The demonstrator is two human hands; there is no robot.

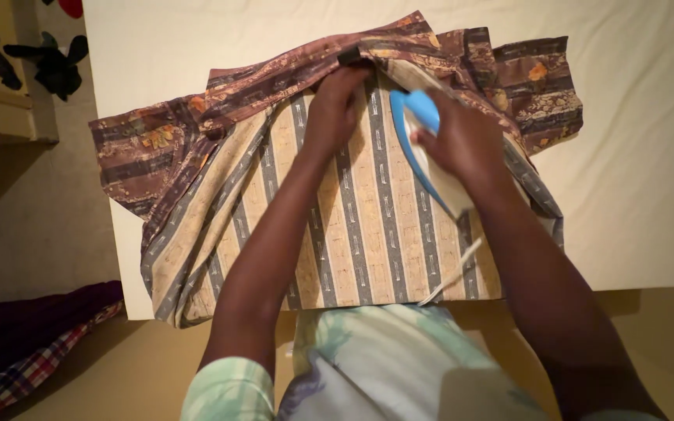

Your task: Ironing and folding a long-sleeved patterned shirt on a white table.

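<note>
A brown and tan striped shirt (352,226) lies spread, inside out, on a cream-covered surface (633,156). My left hand (333,109) presses flat on the fabric near the collar, fingers at the dark collar edge. My right hand (462,140) is closed around the handle of a blue and white clothes iron (415,132), which rests on the shirt just right of the left hand. The iron's white cord (450,273) trails down toward me over the shirt's hem.
A pile of dark purple and plaid cloth (25,343) lies on the floor at the lower left. A shelf with dark objects (9,70) stands at the upper left. The cream surface's front edge runs just below the shirt hem.
</note>
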